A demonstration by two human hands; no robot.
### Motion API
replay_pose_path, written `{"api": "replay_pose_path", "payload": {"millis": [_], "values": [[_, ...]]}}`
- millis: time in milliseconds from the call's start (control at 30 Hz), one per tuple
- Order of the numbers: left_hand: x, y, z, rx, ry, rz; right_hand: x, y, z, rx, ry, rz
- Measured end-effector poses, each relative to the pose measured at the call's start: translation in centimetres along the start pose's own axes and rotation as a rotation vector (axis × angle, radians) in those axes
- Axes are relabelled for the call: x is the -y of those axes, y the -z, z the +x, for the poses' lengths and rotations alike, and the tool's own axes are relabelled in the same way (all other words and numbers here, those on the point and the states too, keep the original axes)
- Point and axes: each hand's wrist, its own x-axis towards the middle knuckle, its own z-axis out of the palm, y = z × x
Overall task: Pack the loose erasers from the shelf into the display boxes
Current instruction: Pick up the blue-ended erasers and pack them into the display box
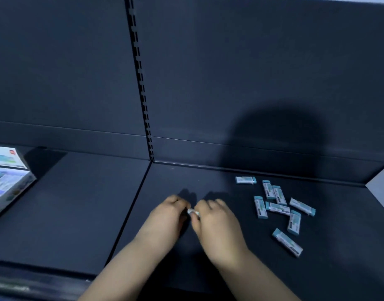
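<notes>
One dark back panel [230, 72] behind, dark shelf [67, 213] below it with a seam down the middle; display boxes [6, 183] sit stacked at the far left, partly cut off by the frame; left hand [167, 216] and right hand [217, 220] meet mid-shelf, knuckles up, fingers curled in; grip on both is narrow, pinching one small white piece [193, 212] between them, mostly hidden so can't tell what it is; eight loose erasers [277, 207] with teal ends lie scattered flat on the shelf just right of the right hand, a few touching, well apart from the boxes.
</notes>
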Motion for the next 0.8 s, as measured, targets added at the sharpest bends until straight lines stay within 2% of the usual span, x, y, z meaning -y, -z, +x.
{"api": "replay_pose_path", "payload": {"millis": [67, 100, 200, 233, 333, 400, 567, 800], "values": [[0.4, -0.2, -0.1, 0.054, 0.006, 0.026, 0.9, -0.4, -0.4, 0.053, 0.042, -0.115], [0.7, -0.2, -0.2, 0.076, 0.008, 0.043, 0.7, -0.5, -0.6, 0.105, 0.061, -0.099], [1.1, 0.3, -0.5, 0.101, -0.008, 0.08, -1.3, 0.7, -0.5, 0.267, 0.066, 0.143], [1.1, 0.5, -0.5, 0.118, -0.015, 0.086, -2.3, 1.3, -0.2, 0.335, 0.047, 0.157], [0.5, 0.6, -0.8, 0.298, 0.041, 0.172, -5.5, 2.8, 0.8, 0.536, -0.018, 0.029], [-0.1, 0.1, -0.6, 0.339, 0.05, 0.249, -6.4, 3.2, 1.1, 0.634, -0.057, 0.034], [-0.8, -1.1, 0.3, 0.324, -0.02, 0.194, -6.2, 2.3, 1.3, 0.596, 0.007, 0.088], [-1.1, -0.5, 0.6, 0.351, 0.009, 0.245, -7.0, 2.4, 1.6, 0.631, 0.081, 0.15]]}}
